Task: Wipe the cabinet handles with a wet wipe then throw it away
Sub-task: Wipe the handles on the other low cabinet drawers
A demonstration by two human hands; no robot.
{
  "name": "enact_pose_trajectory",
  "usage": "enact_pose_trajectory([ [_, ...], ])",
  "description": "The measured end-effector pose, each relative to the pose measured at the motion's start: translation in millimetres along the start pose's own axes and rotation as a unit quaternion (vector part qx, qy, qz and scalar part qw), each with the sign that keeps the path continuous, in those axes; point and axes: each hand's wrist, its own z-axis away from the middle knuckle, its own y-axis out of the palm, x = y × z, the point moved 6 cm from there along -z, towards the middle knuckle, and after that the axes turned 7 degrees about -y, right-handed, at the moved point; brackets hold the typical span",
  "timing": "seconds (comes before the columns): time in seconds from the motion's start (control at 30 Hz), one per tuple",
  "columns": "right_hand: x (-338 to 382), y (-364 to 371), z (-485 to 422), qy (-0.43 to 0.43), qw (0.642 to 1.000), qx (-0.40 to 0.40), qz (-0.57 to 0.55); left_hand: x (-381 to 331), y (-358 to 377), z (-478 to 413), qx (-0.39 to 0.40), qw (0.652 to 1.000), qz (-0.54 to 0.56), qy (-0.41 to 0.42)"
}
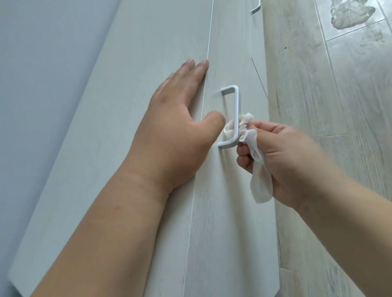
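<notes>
my right hand (285, 160) pinches the bunched wet wipe (253, 146), wrapped round the bar of the white handle (235, 109) on the cabinet door (221, 216). my left hand (175, 130) lies flat, fingers straight, by the door's seam, thumb just beside the wipe. a second handle (256, 7) shows farther along, near the pale wood floor (325, 108).

Two handles (235, 109) (256, 7), one wipe (261, 186), two hands (173, 129) (286, 156)
</notes>
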Motion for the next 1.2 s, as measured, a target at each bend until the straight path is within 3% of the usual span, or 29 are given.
enact_pose_trajectory([
  [0.63,29,-2,-35,-0.072,0.991,0.016,0.11,1,-2,1,0.011,0.999,-0.037,0.008],
  [0.87,23,-6,-33,-0.024,0.987,0.089,0.128,-1,-1,0,0.011,0.999,-0.049,0.021],
  [1.1,37,-6,-57,-0.007,0.994,0.074,0.08,-2,-2,0,0.013,0.998,-0.066,0.019],
  [1.2,29,-9,-41,0.011,0.987,0.126,0.101,-4,-1,0,0.013,0.997,-0.073,0.02],
])
